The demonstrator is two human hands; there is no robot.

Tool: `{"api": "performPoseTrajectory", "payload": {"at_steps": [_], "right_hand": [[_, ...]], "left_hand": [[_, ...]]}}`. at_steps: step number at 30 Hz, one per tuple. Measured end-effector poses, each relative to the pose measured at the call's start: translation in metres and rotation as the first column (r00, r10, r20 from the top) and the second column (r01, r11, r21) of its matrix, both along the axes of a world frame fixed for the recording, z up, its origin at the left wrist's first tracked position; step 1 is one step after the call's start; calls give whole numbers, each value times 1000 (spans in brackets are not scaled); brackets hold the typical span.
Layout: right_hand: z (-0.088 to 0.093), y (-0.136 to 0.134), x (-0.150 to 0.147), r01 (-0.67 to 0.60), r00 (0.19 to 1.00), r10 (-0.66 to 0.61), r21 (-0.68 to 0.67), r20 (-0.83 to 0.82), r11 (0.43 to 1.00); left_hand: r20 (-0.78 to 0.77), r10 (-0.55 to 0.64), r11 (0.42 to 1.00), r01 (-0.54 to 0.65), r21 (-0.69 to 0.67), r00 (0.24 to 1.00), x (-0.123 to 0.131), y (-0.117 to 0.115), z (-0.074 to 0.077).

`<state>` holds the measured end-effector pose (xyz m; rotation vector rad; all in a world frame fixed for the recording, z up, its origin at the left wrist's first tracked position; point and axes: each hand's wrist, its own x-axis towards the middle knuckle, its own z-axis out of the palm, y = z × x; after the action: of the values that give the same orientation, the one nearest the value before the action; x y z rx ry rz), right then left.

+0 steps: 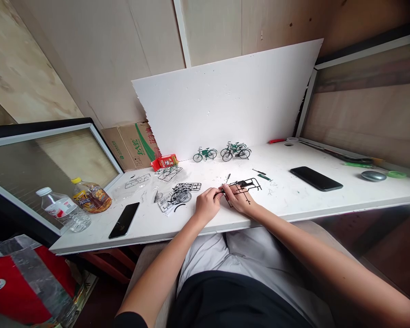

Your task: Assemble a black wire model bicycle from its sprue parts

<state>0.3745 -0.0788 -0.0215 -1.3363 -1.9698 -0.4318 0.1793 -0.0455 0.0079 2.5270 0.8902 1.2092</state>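
My right hand (238, 198) is closed round a black plastic model-kit sprue (254, 183), which sticks out to the right past the fingers. Close against it, my left hand (207, 204) pinches a small black plastic part (222, 192) at the sprue's left end; whether the two are joined I cannot tell. Left of the hands lie more black sprues (191, 187) with spoked wheels (183, 196), and a curved black strip (179, 206). Behind them stand assembled model bicycles, a green one (205, 154) and a pair close together (236, 151). A small green part (264, 177) lies beyond the right hand.
A phone (124, 220) lies at the left and another (316, 178) at the right. Two bottles, one clear (63, 209) and one yellow-capped (91, 196), lean at the left edge. A red packet (164, 162), white backboard (225, 100) and grey oval object (373, 176) are farther off.
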Motion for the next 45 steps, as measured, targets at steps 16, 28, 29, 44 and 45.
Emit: {"api": "performPoseTrajectory", "payload": {"at_steps": [16,28,29,44,45], "right_hand": [[16,-10,-5,-146,949,102,-131,-298,980],[39,-18,-16,-237,856,124,-169,-502,957],[38,-18,-17,-214,863,121,-138,-491,967],[37,-12,-16,-147,929,103,-98,-356,984],[37,-12,-16,-147,932,99,-114,-349,983]], "left_hand": [[-133,42,973,-11,228,990,0,-6,0],[-58,182,982,-179,56,982,-4,-2,2],[-81,202,979,-198,48,976,-4,-3,3],[-331,281,958,-245,147,901,0,-5,6],[-345,284,957,-243,160,895,1,-6,5]]}}
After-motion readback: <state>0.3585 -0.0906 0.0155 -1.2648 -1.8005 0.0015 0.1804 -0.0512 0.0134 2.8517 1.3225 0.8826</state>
